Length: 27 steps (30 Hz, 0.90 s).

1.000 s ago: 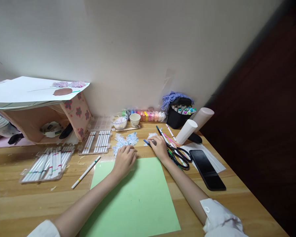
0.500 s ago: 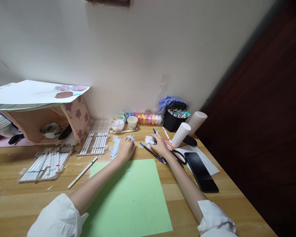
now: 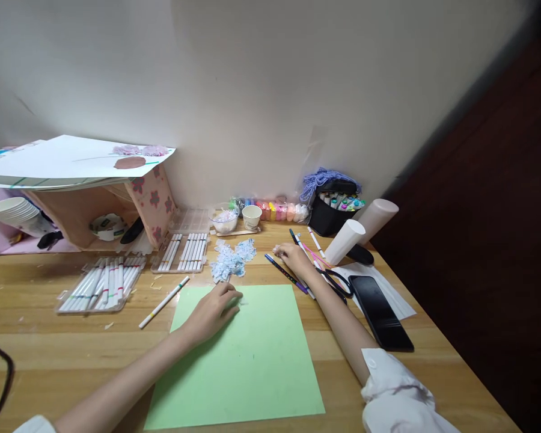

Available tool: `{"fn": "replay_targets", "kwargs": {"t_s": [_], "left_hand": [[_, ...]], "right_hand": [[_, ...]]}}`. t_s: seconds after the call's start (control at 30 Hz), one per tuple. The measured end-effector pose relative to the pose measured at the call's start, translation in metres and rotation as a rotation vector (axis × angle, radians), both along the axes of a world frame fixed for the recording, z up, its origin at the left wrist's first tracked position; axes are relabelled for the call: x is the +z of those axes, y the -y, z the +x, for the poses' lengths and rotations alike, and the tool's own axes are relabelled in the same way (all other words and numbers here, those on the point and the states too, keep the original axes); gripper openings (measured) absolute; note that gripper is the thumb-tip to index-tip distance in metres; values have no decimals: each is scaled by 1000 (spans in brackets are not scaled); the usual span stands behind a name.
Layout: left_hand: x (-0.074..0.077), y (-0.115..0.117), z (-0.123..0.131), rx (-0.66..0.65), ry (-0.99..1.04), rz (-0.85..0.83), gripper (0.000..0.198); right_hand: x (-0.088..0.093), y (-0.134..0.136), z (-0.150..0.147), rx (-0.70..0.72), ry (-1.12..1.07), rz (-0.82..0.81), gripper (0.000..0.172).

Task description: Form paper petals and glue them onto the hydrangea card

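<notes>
My left hand point(image 3: 213, 311) rests on the upper edge of the green paper sheet point(image 3: 256, 361), fingers stretched and thumb apart. Small pale scraps lie by its fingertips. Just beyond it is a pile of torn blue-and-white paper bits point(image 3: 232, 260) on the wood. My right hand point(image 3: 295, 261) is curled on the table right of the pile, with something whitish like paper scraps showing at its fingertips; the palm is hidden. A dark dotted pen point(image 3: 285, 273) lies below that hand, and black-handled scissors point(image 3: 338, 284) lie by its wrist.
Marker cases point(image 3: 101, 285) and a loose marker point(image 3: 163, 302) lie left. A small bowl point(image 3: 225, 224), paper cup point(image 3: 251, 217) and colourful clay packs point(image 3: 279, 211) stand along the wall. On the right are a phone point(image 3: 381, 313), white cylinder point(image 3: 346, 242) and black marker bag point(image 3: 329, 218).
My left hand has come off the blue scraps and back onto the green sheet, opening. The white scraps by my right hand are now mostly out of sight. The view has shifted slightly.
</notes>
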<state>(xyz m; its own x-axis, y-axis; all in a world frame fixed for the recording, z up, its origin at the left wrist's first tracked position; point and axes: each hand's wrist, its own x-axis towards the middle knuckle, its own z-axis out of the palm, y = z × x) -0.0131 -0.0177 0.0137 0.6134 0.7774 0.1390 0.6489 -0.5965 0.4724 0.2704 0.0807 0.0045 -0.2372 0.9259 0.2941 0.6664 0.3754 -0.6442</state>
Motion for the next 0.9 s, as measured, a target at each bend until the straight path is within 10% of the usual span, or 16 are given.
{"fn": "replay_targets", "kwargs": {"t_s": [0.3,0.53,0.73,0.9], "left_hand": [[-12,-2,15,16,104,-3,20],[-7,1,15,-14,120,-32,19],[-2,1,14,60,169,-2,26],[4,3,12,-176,100,6,52]], "right_hand": [[29,5,11,-160,-218,63,20],[55,36,-17,552,-106,-527,22],[24,17,-16,-8,91,-98,18],[1,6,-17,0,158,-41,10]]}}
